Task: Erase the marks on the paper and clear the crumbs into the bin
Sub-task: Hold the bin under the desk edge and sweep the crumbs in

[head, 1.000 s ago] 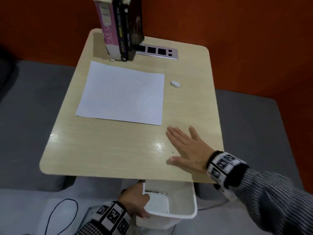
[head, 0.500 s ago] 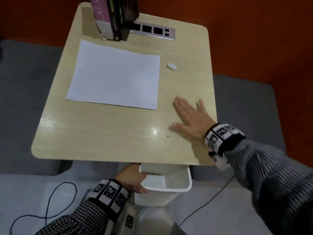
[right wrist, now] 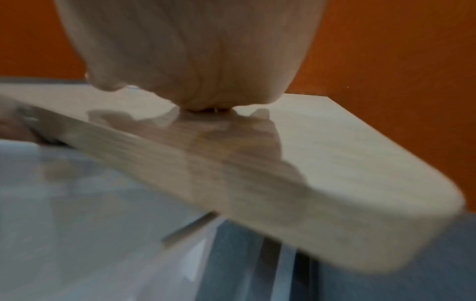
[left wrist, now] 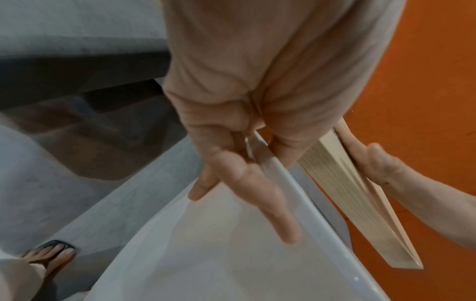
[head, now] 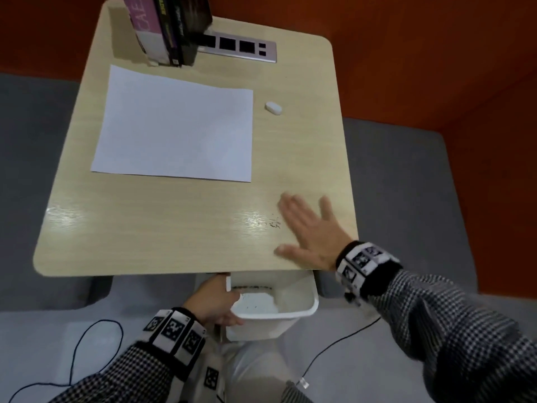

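The right hand lies flat and open on the pale wood-grain table, fingers straight and spread, palm near the front edge; in the right wrist view its heel presses the tabletop. A second ago it rested a little further from the right edge; since then it has slid rightward, leaving a small scatter of dark eraser crumbs exposed just beside its index finger. That suggests one sweep is over and the hand is repositioning behind the remaining crumbs for another pass toward the edge. The left hand grips the rim of the white plastic bin, thumb and fingers pinching its wall, holding it just under the table's front edge below the right hand, as it did before. Dark specks already lie on the bin floor, so some crumbs have gone in. Further out, the white sheet of paper lies flat with no marks visible, so erasing looks done. The small white oval eraser sits just right of the paper, untouched. Upright books stand at the far edge.
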Motion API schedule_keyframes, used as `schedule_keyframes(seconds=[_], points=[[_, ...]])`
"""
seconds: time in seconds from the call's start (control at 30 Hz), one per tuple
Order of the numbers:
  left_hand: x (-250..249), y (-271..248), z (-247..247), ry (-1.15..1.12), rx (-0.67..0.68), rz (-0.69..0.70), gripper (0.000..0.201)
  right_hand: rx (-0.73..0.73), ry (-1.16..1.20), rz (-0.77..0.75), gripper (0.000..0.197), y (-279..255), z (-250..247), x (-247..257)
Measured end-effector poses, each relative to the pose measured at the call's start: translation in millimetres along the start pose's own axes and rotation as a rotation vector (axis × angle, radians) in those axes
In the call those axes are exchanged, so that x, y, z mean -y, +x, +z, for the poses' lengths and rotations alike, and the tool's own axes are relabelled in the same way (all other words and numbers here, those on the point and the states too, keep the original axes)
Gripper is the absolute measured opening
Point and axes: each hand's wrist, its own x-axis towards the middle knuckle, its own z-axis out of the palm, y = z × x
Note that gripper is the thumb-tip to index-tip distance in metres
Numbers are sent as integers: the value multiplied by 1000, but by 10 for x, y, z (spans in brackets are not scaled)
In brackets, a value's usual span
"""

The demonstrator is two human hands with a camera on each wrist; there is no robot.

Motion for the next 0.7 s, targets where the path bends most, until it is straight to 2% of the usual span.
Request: schedule_keyframes(seconds=[0.07, 0.17, 0.23, 0.33, 0.4, 0.5, 0.57, 0.7], points=[[14, 4, -4, 9, 3, -10, 30, -11, -19, -13, 80, -119, 109, 101], [36, -19, -33, 3, 13, -22, 35, -126, 183, 320, 80, -263, 174, 7], [28, -49, -54, 9, 10, -8, 34, -110, 209, 394, 86, -281, 238, 137], [-17, -106, -79, 33, 9, 12, 31, -44, 84, 186, 88, -159, 313, 532], [-36, -149, -102, 51, 12, 16, 31, -52, 31, 72, 83, -55, 220, 564], [-46, -213, -156, 47, 24, 7, 31, -116, 88, 137, 81, 166, 16, 287], [-66, -275, -185, 60, 23, 9, 29, -100, 58, 139, 82, 237, 2, 238], [-106, -359, -247, 57, -1, 21, 19, -10, -90, -115, 83, -7, 230, 580]])
